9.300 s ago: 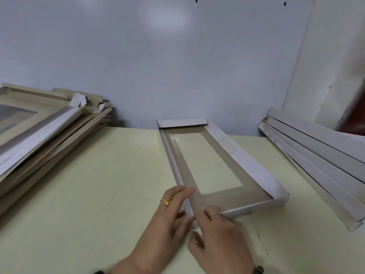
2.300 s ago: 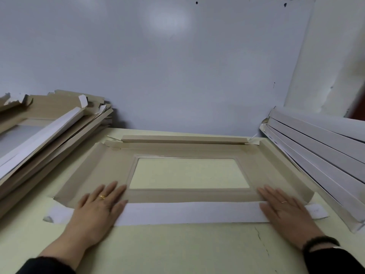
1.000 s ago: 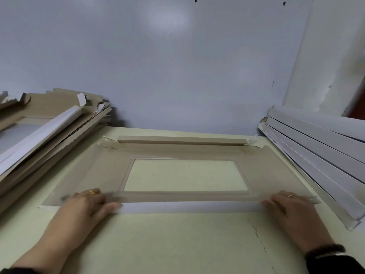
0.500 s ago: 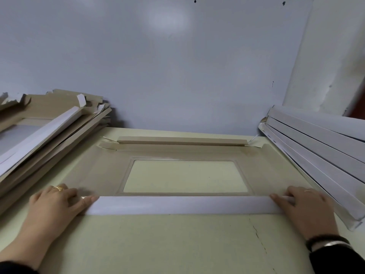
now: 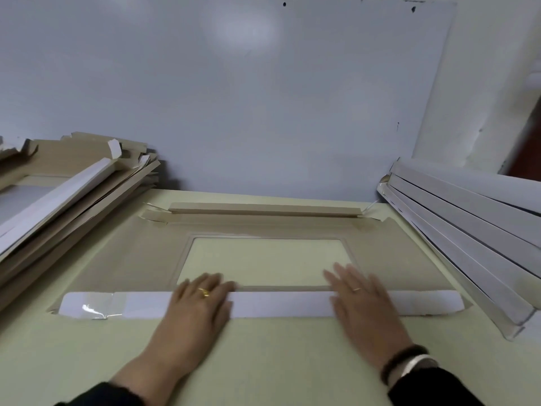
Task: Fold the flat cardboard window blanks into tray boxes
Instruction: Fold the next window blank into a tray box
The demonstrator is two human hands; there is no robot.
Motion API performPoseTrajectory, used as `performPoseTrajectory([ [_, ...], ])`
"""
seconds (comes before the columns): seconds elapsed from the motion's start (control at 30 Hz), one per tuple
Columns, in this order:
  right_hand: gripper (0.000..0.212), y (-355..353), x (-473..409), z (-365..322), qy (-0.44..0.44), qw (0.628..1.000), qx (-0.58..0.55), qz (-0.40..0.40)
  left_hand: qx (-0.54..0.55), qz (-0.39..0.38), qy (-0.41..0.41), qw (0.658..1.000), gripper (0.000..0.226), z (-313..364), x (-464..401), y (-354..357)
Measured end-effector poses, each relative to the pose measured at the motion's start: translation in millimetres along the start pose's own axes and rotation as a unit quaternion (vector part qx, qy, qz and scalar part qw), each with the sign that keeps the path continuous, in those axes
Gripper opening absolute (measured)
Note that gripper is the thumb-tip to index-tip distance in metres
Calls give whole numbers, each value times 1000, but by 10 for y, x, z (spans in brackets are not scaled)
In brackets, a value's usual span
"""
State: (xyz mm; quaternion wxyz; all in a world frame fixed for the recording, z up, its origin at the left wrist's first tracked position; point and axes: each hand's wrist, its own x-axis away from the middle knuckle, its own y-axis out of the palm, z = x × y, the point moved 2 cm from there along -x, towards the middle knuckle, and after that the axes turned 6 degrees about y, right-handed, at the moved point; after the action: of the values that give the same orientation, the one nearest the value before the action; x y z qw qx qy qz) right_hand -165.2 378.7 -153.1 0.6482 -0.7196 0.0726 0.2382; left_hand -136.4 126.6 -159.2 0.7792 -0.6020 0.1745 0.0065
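Observation:
A brown cardboard window blank [image 5: 401,259] lies flat on the pale table [image 5: 263,356], brown side up, with a clear window [image 5: 263,260] in its middle. Its near long flap [image 5: 281,304] is folded over, white side up, along the front edge. My left hand [image 5: 199,303] presses flat on that flap left of centre, fingers straight. Right of centre, my right hand [image 5: 360,300] presses on it the same way. The far long flap [image 5: 263,208] stands partly raised near the wall.
A slanted pile of flat brown blanks [image 5: 58,200] fills the left side. Several folded white tray boxes [image 5: 468,218] lean in a row at the right. A pale wall [image 5: 234,98] closes the table's far edge.
Both hands have slid inward from the flap's ends toward its middle. The white near flap now lies flatter on the blank.

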Motion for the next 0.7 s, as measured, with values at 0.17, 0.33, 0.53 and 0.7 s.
performPoseTrajectory([
  [0.17, 47, 43, 45, -648, -63, 991, -48, -112, -25, -50, 38, 998, 50, 378, -155, 274],
  [0.33, 52, 214, -18, -305, -13, 976, -59, -210, -38, -70, -19, 997, 49, 96, -96, 227],
  [0.53, 50, 183, 43, 495, 132, 966, -34, -221, -35, -50, -140, 988, 44, -605, 47, -42],
  [0.7, 51, 160, 120, 933, 213, 958, -7, -193, -15, -47, -214, 976, 43, -1013, 194, -184],
])
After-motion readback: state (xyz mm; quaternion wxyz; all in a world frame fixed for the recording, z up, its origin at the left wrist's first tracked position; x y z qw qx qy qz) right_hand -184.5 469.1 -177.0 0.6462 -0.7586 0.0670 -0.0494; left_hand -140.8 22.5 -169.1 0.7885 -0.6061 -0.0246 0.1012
